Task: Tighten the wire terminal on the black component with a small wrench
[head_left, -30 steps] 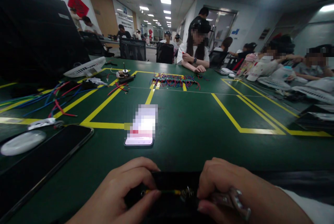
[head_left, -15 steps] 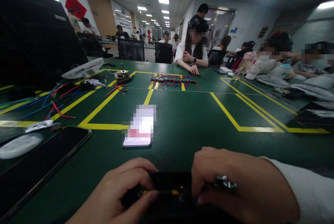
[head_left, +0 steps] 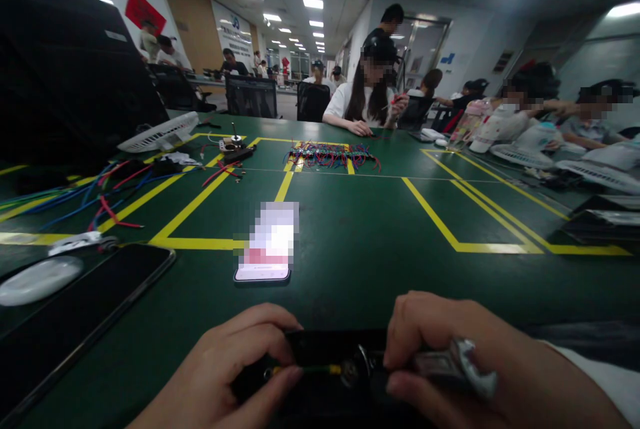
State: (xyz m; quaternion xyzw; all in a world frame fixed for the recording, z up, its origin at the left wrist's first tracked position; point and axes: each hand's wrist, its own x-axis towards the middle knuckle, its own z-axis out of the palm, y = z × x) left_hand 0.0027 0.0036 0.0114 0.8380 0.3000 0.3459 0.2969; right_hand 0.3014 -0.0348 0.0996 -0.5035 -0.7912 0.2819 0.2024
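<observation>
On a long green work table [head_left: 360, 249] marked with yellow tape lines, a person sits working at the near edge. To the far left lies a large black case [head_left: 65, 76], with a dark flat tablet [head_left: 80, 316] in front of it. Across the table, another person in a white top [head_left: 363, 99] sits with both arms on the surface. A tangle of red and blue wires [head_left: 333, 154] lies mid-table, and a lit smartphone [head_left: 267, 242] rests face up nearer the worker.

At the near edge sits a small black block [head_left: 330, 349]. The worker's left hand [head_left: 230, 376] curls over its left end, thumb and forefinger pinched on a thin green wire with a yellow sleeve [head_left: 320, 369]. The right hand [head_left: 475, 369] is closed around a silver metal wrench [head_left: 460, 366], whose working end meets a small metal fitting [head_left: 353, 369] at the wire's right tip, on top of the block.
</observation>
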